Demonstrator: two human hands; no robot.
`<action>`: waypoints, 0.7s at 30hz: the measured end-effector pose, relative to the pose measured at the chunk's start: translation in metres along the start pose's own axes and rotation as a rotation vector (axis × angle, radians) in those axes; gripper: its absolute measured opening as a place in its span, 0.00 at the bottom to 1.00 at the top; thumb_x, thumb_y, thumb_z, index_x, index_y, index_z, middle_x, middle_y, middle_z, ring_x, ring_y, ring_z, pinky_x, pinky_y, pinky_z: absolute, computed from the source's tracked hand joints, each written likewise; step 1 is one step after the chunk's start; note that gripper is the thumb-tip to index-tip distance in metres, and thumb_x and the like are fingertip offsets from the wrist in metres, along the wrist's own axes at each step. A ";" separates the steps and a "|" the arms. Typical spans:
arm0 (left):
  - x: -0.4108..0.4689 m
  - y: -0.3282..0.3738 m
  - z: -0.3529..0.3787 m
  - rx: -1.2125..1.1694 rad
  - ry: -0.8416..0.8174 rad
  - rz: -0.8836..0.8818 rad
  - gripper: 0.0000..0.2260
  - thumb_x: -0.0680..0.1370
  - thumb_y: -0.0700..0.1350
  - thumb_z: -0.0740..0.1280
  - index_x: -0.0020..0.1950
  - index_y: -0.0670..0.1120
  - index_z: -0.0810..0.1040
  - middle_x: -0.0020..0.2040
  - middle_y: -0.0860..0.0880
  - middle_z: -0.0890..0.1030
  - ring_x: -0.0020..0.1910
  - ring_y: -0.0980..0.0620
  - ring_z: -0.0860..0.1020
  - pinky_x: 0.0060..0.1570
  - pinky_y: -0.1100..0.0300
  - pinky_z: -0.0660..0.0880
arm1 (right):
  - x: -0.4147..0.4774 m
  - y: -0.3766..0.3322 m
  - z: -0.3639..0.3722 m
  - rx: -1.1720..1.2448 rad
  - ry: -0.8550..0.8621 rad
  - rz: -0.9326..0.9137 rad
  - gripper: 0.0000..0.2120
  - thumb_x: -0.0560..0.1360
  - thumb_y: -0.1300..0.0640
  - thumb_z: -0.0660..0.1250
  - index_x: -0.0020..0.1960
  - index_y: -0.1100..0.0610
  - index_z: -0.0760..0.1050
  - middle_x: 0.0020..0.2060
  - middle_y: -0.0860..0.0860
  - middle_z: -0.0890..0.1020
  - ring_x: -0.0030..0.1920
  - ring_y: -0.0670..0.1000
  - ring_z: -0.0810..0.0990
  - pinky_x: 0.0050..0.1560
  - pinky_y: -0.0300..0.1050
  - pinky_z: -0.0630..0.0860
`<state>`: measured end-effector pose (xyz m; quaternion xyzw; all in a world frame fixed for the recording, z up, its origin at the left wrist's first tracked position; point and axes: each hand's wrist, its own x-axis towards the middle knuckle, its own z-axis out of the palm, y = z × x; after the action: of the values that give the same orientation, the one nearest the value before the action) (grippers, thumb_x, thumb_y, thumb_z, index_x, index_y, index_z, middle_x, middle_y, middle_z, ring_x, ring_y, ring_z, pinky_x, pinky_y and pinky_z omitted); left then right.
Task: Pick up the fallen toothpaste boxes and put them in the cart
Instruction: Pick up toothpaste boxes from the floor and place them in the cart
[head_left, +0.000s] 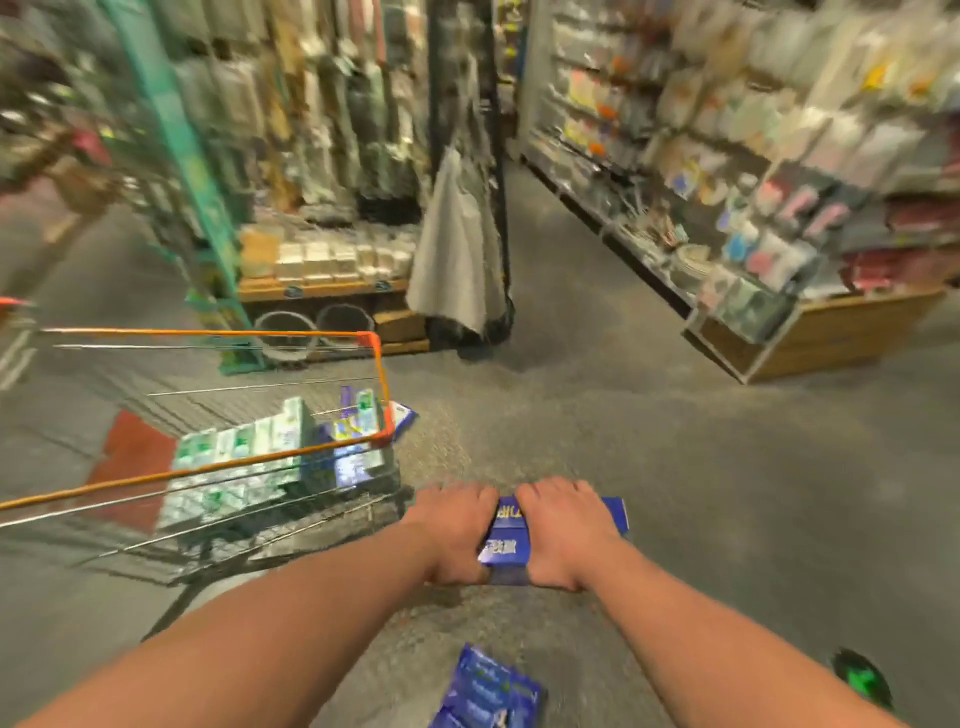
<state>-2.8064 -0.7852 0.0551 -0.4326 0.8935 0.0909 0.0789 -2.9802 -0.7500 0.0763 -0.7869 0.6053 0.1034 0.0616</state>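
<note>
A stack of blue toothpaste boxes (506, 540) is pressed between my left hand (453, 530) and my right hand (566, 530), held above the grey floor just right of the cart. The wire cart (218, 467) with an orange rim stands at the left and holds rows of green-and-white boxes (234, 457) plus blue boxes (353, 457) at its near right end. More blue toothpaste boxes (488, 691) lie on the floor below my arms, at the bottom edge. One blue box (402, 415) shows just beyond the cart's right corner.
Shelves of goods (753, 182) line the aisle at right on a wooden base. A rack with hanging items (322, 130) and a grey hanging cloth (457, 244) stand ahead. A green-and-black object (860, 678) lies on the floor at bottom right.
</note>
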 end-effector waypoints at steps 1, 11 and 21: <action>-0.013 -0.016 -0.005 0.000 0.028 -0.018 0.29 0.70 0.64 0.71 0.62 0.48 0.69 0.60 0.45 0.77 0.60 0.40 0.77 0.57 0.48 0.72 | 0.008 -0.018 -0.011 0.002 0.005 -0.015 0.32 0.62 0.34 0.63 0.60 0.52 0.70 0.56 0.53 0.78 0.59 0.58 0.75 0.58 0.54 0.68; -0.134 -0.225 -0.035 0.053 0.113 -0.137 0.28 0.69 0.63 0.73 0.60 0.49 0.72 0.56 0.46 0.80 0.55 0.41 0.81 0.53 0.48 0.76 | 0.108 -0.231 -0.082 -0.005 0.062 -0.116 0.29 0.61 0.37 0.61 0.58 0.50 0.71 0.56 0.53 0.79 0.59 0.59 0.77 0.60 0.53 0.72; -0.200 -0.363 -0.060 0.101 0.117 -0.233 0.32 0.68 0.65 0.73 0.63 0.49 0.69 0.56 0.49 0.77 0.54 0.45 0.78 0.53 0.49 0.77 | 0.199 -0.355 -0.122 -0.116 0.142 -0.216 0.22 0.65 0.43 0.70 0.55 0.50 0.70 0.50 0.52 0.80 0.53 0.57 0.79 0.55 0.54 0.73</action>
<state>-2.4010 -0.8684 0.1228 -0.5336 0.8436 0.0106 0.0586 -2.5778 -0.8720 0.1379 -0.8549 0.5131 0.0751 -0.0160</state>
